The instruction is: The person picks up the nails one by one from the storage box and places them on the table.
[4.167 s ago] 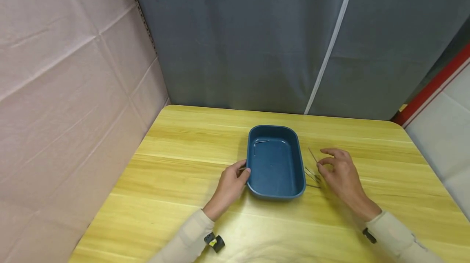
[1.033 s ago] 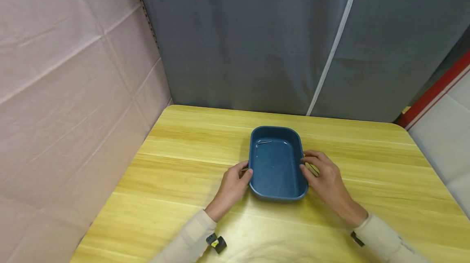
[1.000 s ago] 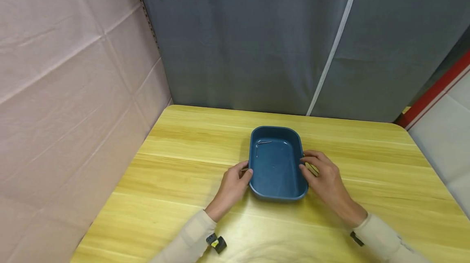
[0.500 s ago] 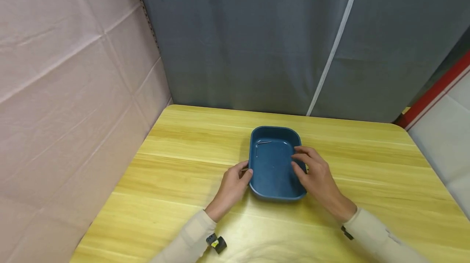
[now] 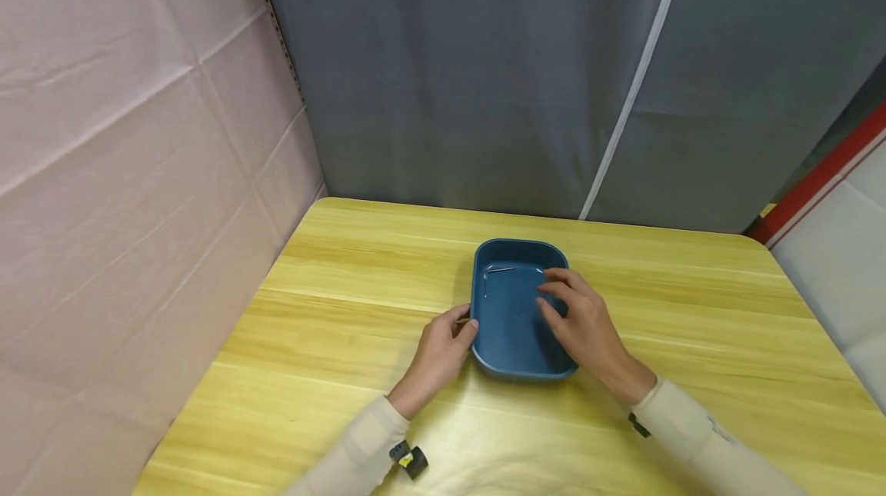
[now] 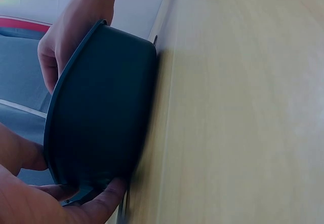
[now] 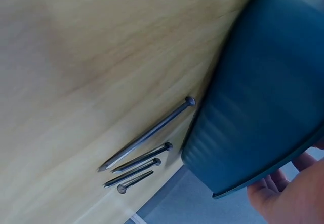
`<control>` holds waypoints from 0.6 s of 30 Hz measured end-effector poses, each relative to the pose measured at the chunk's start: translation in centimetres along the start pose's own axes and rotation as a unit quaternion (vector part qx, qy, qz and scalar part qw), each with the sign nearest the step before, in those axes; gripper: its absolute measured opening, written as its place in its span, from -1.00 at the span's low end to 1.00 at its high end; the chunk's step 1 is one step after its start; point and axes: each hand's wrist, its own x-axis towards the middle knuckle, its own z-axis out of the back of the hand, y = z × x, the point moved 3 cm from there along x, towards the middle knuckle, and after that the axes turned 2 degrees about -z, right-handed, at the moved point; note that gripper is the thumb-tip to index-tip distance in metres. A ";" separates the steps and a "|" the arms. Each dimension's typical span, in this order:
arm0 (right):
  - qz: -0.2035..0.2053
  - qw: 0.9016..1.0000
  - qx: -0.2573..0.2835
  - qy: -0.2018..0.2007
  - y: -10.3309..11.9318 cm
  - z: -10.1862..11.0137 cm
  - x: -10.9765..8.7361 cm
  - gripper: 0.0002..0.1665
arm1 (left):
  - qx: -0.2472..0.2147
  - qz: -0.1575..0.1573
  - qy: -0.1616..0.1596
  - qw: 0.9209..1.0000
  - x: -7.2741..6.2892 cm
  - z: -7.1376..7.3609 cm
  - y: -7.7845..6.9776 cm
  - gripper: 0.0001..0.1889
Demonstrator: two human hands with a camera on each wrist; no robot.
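Note:
A dark blue rectangular plastic bin (image 5: 515, 327) sits on the table. My left hand (image 5: 438, 350) grips its left side, thumb at the rim and fingers against the outer wall, as the left wrist view also shows. Over the bin's right rim reaches my right hand (image 5: 584, 327). Its fingers are loosely bent, thumb and fingertips apart above the inside, and nothing shows between them. Two thin metal nails (image 5: 500, 270) lie inside near the far left corner. Several more nails (image 7: 147, 134) of differing lengths lie on the table beside the bin's right wall, hidden behind my right hand in the head view.
The yellow wood-grain table (image 5: 332, 311) extends around the bin. A grey curtain (image 5: 450, 81) hangs behind its far edge, and a pale sheet (image 5: 138, 211) covers the left side. Red-edged white panelling (image 5: 851, 211) stands at the right.
My right hand, which pinched a nail to the right of the bin earlier, has moved left across the rim to above its inside. My left hand stays on the bin.

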 end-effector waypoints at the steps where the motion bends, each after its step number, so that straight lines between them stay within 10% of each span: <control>1: -0.005 1.000 -0.002 0.004 0.0 -0.1 0.1 -0.78 | 0.000 -0.001 0.000 1.000 0.0 0.0 0.0 -0.54; 18: -0.052 0.995 -0.026 0.081 0.1 -1.1 1.5 -0.73 | 0.002 0.001 -0.002 1.000 0.1 0.0 0.0 -0.55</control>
